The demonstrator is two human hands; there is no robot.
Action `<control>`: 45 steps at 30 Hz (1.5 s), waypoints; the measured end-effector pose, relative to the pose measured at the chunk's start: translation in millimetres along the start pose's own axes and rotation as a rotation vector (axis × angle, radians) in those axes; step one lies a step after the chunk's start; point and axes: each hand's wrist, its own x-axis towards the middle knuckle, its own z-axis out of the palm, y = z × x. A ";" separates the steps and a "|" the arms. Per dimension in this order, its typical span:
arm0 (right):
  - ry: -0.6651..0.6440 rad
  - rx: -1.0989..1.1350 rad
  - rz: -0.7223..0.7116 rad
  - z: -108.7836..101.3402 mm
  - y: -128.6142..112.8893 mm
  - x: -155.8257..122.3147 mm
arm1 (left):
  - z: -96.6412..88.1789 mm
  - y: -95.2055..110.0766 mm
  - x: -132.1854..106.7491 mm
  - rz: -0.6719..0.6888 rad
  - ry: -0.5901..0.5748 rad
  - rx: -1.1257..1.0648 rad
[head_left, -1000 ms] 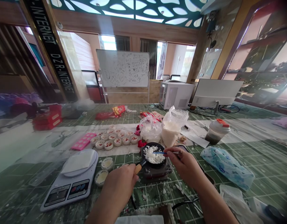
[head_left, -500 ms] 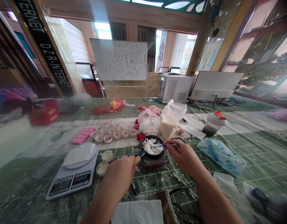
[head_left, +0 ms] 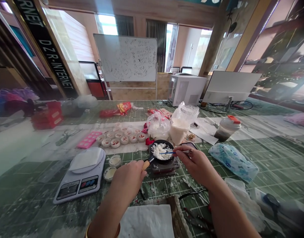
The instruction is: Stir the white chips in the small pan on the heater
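My left hand [head_left: 132,173] is closed round the wooden handle [head_left: 146,164] of a small black frying pan [head_left: 172,159]. The pan rests on a dark hot plate [head_left: 164,168]. White flakes or lumps [head_left: 158,149] fill much of the pan. In my right hand [head_left: 193,160] a thin blue stick [head_left: 168,153] is pinched, its tip among the white lumps; its exact kind does not show. Two small cups with pale contents, a nearer cup [head_left: 109,173] and a farther cup [head_left: 115,161], stand left of the pan.
A kitchen scale [head_left: 84,175] stands at left, with a pink mould [head_left: 89,140] behind it. Several cups topped with red bits [head_left: 115,142] stand near a bag of white granules [head_left: 179,129]. At right are a shaker bottle [head_left: 227,129] and a wipes pack [head_left: 233,161].
The stick's tip has shifted a little left within the white lumps. My left hand keeps its grip on the pan handle. The whole view has tilted slightly downward.
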 end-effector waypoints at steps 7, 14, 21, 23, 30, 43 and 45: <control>0.050 -0.005 0.019 0.5 0.1 -1.5 | 0.1 0.1 -2.2 0.001 -0.005 0.011; 0.017 -0.079 0.008 0.1 -2.2 -2.9 | 1.3 0.2 -0.4 0.014 -0.003 0.012; 0.123 -0.233 0.023 -9.5 3.0 -2.5 | -1.1 2.5 -1.4 0.000 -0.025 0.025; 0.066 -0.249 -0.012 -7.0 1.4 -1.1 | -1.6 2.2 -1.9 0.001 -0.029 0.024; 0.012 -0.287 -0.169 11.8 -13.8 -6.9 | 1.8 0.1 1.3 0.012 -0.023 0.030; 0.082 -0.254 -0.143 17.8 -18.4 -8.0 | -2.0 2.5 0.9 -0.002 -0.061 0.019; 0.098 -0.263 -0.129 17.2 -14.1 -4.7 | -2.6 3.1 0.5 -0.005 -0.064 0.020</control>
